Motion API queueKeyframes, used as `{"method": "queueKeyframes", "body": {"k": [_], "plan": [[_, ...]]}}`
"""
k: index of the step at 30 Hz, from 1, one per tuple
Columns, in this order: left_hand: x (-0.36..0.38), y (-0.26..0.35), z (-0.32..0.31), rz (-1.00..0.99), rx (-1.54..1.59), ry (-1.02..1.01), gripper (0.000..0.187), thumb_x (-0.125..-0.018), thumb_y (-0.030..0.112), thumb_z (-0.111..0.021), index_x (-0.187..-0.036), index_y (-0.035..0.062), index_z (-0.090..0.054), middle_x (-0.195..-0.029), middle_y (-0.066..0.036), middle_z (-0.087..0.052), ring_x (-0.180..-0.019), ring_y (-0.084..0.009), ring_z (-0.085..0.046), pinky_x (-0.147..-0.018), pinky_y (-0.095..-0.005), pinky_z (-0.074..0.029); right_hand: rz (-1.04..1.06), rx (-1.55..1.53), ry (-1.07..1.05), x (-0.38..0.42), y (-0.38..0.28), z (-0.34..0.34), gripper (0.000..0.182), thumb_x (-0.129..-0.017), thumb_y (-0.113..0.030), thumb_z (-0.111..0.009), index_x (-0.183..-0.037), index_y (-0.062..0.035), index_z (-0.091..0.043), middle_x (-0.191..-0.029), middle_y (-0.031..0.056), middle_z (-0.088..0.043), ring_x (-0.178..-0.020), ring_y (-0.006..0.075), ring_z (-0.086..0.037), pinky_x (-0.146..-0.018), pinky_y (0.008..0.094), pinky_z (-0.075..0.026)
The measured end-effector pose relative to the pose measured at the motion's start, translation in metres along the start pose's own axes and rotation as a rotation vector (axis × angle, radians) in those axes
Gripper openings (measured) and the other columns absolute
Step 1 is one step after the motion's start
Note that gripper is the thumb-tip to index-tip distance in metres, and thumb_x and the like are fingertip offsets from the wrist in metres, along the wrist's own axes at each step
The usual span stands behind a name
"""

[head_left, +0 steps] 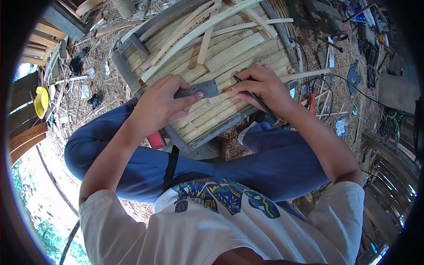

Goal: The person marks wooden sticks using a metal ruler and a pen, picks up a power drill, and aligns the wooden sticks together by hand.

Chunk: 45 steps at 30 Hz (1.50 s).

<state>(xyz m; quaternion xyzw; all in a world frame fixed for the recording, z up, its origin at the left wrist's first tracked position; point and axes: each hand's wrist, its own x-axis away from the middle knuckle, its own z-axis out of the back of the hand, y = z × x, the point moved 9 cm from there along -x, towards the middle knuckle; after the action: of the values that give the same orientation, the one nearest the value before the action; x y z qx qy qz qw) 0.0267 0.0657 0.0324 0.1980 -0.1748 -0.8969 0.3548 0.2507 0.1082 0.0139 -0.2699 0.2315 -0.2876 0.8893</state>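
My left hand grips a flat dark-grey rectangular plate with faint writing on it, thumb on the top face. The plate lies over or against a narrow pale wooden strip that runs beneath both hands. My right hand pinches a black pen between thumb and fingers. Its upper end points toward the plate, a short gap away; its other end slants down toward my wrist. Both hands are over a low slatted bench.
Several thin curved wooden strips lie across the bench's far side. A red-handled tool and a black cable are on the shavings-covered ground at right. A yellow object hangs at left. My folded legs border the bench's near edge.
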Motion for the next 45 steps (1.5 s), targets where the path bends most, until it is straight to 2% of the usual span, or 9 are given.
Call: {"method": "queueKeyframes", "body": {"k": [2, 17, 20, 23, 29, 32, 45], "plan": [[0.001, 0.000, -0.001, 0.000, -0.007, 0.008, 0.051, -0.079, 0.009, -0.089, -0.127, 0.0220, -0.086, -0.113, -0.010, -0.067, -0.101, -0.0299, -0.069, -0.084, -0.0414, -0.060, 0.003, 0.005, -0.001, 0.000, 0.001, -0.001, 0.026, -0.086, -0.019, -0.093, -0.110, -0.0153, -0.085, -0.106, 0.0042, -0.072, -0.100, 0.0286, -0.068, -0.090, 0.0423, -0.049], [0.001, 0.003, -0.002, 0.025, -0.017, 0.000, 0.051, -0.079, 0.011, -0.088, -0.130, 0.0198, -0.085, -0.115, -0.009, -0.067, -0.102, -0.0299, -0.069, -0.085, -0.0416, -0.060, -0.017, 0.003, 0.007, 0.000, 0.002, -0.001, 0.025, -0.085, -0.020, -0.095, -0.107, -0.0145, -0.084, -0.105, 0.0045, -0.071, -0.100, 0.0281, -0.068, -0.089, 0.0418, -0.048], [0.002, 0.002, -0.004, 0.027, -0.012, 0.005, 0.052, -0.080, 0.012, -0.088, -0.131, 0.0199, -0.084, -0.116, -0.009, -0.067, -0.103, -0.0299, -0.068, -0.086, -0.0415, -0.060, -0.037, -0.010, -0.013, -0.001, 0.001, 0.000, 0.020, -0.088, -0.019, -0.091, -0.106, -0.0154, -0.083, -0.105, 0.0027, -0.071, -0.102, 0.0257, -0.068, -0.091, 0.0414, -0.048], [0.002, 0.003, -0.004, 0.018, -0.016, -0.006, 0.052, -0.081, 0.012, -0.088, -0.132, 0.0201, -0.084, -0.117, -0.009, -0.067, -0.105, -0.0298, -0.068, -0.087, -0.0413, -0.060, -0.025, -0.016, 0.003, -0.001, 0.003, -0.001, 0.026, -0.084, -0.020, -0.096, -0.106, -0.0149, -0.084, -0.104, 0.0043, -0.071, -0.099, 0.0274, -0.068, -0.088, 0.0415, -0.048], [-0.001, 0.005, -0.004, 0.031, 0.014, -0.014, 0.053, -0.083, 0.010, -0.087, -0.135, 0.0195, -0.083, -0.116, -0.010, -0.064, -0.107, -0.0304, -0.067, -0.090, -0.0418, -0.060, -0.018, -0.011, 0.010, -0.001, 0.002, 0.000, 0.026, -0.083, -0.020, -0.096, -0.106, -0.0151, -0.084, -0.104, 0.0044, -0.071, -0.099, 0.0279, -0.069, -0.088, 0.0414, -0.049], [-0.001, 0.005, -0.008, 0.032, 0.049, -0.021, 0.052, -0.084, 0.009, -0.086, -0.135, 0.0188, -0.083, -0.116, -0.010, -0.064, -0.108, -0.0310, -0.067, -0.091, -0.0418, -0.060, -0.037, -0.020, -0.002, -0.001, 0.003, -0.001, 0.021, -0.088, -0.020, -0.092, -0.107, -0.0157, -0.084, -0.104, 0.0028, -0.071, -0.102, 0.0259, -0.068, -0.091, 0.0416, -0.048], [-0.003, 0.003, -0.012, 0.057, 0.013, -0.047, 0.056, -0.084, 0.010, -0.086, -0.139, 0.0197, -0.081, -0.121, -0.011, -0.065, -0.112, -0.0310, -0.067, -0.094, -0.0418, -0.060, -0.037, -0.021, 0.002, -0.003, 0.002, 0.000, 0.021, -0.088, -0.020, -0.092, -0.107, -0.0162, -0.084, -0.105, 0.0034, -0.072, -0.103, 0.0268, -0.069, -0.091, 0.0421, -0.049]]}}
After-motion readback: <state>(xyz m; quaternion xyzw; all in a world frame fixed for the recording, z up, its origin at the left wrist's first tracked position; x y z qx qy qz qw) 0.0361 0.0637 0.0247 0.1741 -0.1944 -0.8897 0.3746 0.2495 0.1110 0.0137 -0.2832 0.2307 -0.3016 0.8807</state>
